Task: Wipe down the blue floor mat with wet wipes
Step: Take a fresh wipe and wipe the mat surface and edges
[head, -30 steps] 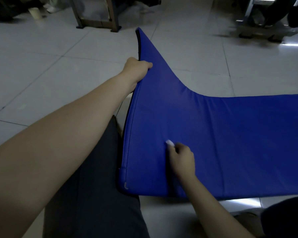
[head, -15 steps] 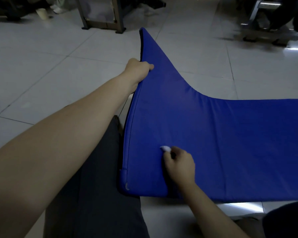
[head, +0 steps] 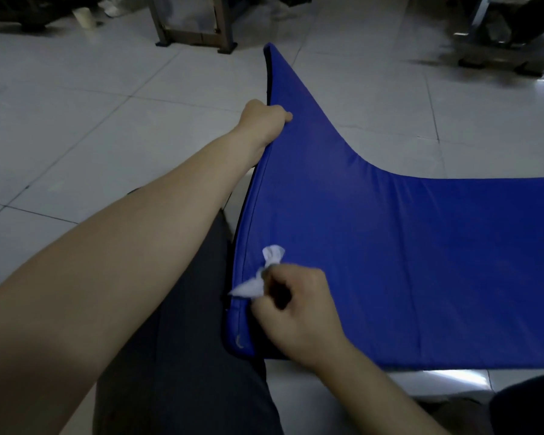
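The blue floor mat (head: 390, 246) lies across the white tiled floor, its left end lifted and curling up to a point at the top centre. My left hand (head: 264, 120) grips the mat's raised left edge, arm stretched out from the lower left. My right hand (head: 296, 309) holds a crumpled white wet wipe (head: 261, 277) against the mat near its lower left corner, fingers curled round it. The wipe sticks out to the left of my fingers, close to the mat's seam.
My dark-trousered leg (head: 182, 356) lies under the mat's left edge. A wooden frame (head: 195, 29) stands on the floor at the top, a small pale cup (head: 84, 17) to its left. Dark furniture bases (head: 500, 48) sit at the top right.
My right hand slid down and left along the mat toward its lower left corner, and more of the wipe now shows. The left hand kept its grip on the raised edge.
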{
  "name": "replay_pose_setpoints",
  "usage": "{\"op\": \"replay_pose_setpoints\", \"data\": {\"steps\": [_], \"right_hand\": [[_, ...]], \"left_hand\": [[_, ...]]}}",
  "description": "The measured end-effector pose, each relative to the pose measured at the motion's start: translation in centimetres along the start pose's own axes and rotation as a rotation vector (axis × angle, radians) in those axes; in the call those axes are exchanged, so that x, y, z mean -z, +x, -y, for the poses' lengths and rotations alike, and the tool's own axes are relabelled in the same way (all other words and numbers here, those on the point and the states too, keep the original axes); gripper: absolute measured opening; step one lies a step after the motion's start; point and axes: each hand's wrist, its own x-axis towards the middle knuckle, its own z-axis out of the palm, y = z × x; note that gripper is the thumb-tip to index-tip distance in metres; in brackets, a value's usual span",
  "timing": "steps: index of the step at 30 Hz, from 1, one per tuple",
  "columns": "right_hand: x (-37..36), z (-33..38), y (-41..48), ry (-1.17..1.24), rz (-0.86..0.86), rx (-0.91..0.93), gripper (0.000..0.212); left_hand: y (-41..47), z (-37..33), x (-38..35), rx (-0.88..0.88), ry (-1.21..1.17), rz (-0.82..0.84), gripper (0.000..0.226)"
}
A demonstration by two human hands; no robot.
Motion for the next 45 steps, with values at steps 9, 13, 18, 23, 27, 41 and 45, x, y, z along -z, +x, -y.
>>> {"op": "replay_pose_setpoints", "data": {"steps": [9, 13, 18, 23, 27, 41, 45], "right_hand": [[-0.6, 0.5, -0.7, -0.116, -0.057, 0.003, 0.03], [-0.2, 0.2, 0.0, -0.013, -0.129, -0.078, 0.013], [1.4, -3.8, -0.3, -0.067, -0.208, -0.207, 0.019], [3.7, -9.4, -1.0, -0.338, -0.343, -0.727, 0.026], [0.6, -2.2, -0.3, -0.038, -0.268, -0.375, 0.025], [3.0, -10.8, -1.8, -0.333, -0.271, -0.84, 0.042], [2.0, -11.0, -1.1, -0.134, -0.317, -0.825, 0.056]], "left_hand": [[-0.1, 0.1, 1.2, 0.035, -0.046, 0.012, 0.027], [0.0, -0.1, 0.9, 0.047, -0.052, 0.014, 0.032], [0.0, -0.4, 0.7, 0.042, -0.074, 0.009, 0.034], [-0.1, 0.0, 0.7, 0.061, -0.066, 0.029, 0.031], [-0.4, -0.1, 0.6, 0.066, -0.064, 0.03, 0.012], [-2.5, 0.9, 0.9, 0.195, 0.228, 0.312, 0.032], [-4.1, 1.0, 1.8, 0.34, 0.491, 0.531, 0.028]]}}
